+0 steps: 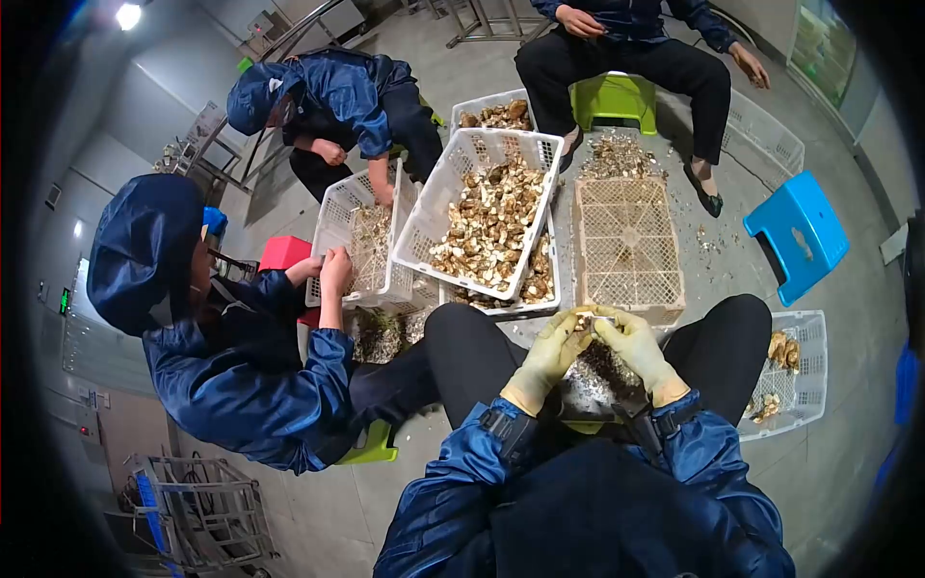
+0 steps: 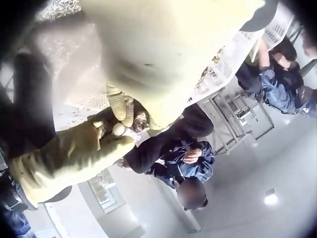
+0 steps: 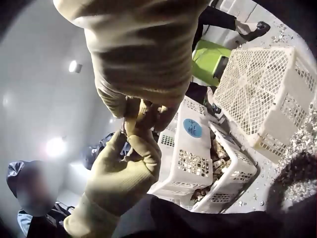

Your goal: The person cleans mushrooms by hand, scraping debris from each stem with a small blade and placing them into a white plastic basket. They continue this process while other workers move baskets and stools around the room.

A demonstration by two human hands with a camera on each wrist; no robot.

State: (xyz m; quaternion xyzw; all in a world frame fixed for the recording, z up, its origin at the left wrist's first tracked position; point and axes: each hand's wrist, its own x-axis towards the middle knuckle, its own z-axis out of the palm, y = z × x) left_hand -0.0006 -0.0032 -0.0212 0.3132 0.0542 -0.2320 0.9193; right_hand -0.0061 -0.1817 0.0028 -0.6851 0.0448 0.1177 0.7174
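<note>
Both hands wear pale yellow gloves and meet in front of the lap. The left hand (image 1: 546, 360) holds a small brown and white mushroom (image 2: 141, 122) at its fingertips. Close against it, the right hand (image 1: 638, 351) has its fingers curled round a thin, pale, blade-like tool (image 1: 603, 319), mostly hidden by the glove. From the right wrist view, the left glove (image 3: 124, 173) comes up from below and its fingertips overlap the right hand's. Ahead stands a white crate (image 1: 414, 236) heaped with brown and white mushrooms (image 1: 489, 226).
An upturned lattice crate (image 1: 628, 241) stands just ahead, with scraps (image 1: 621, 157) beyond it. Below the hands lies a pile of dark trimmings (image 1: 607, 371). At the right is a white crate (image 1: 807, 385) with some mushrooms, and a blue stool (image 1: 798, 236). Other people (image 1: 251, 366) sit at left and ahead.
</note>
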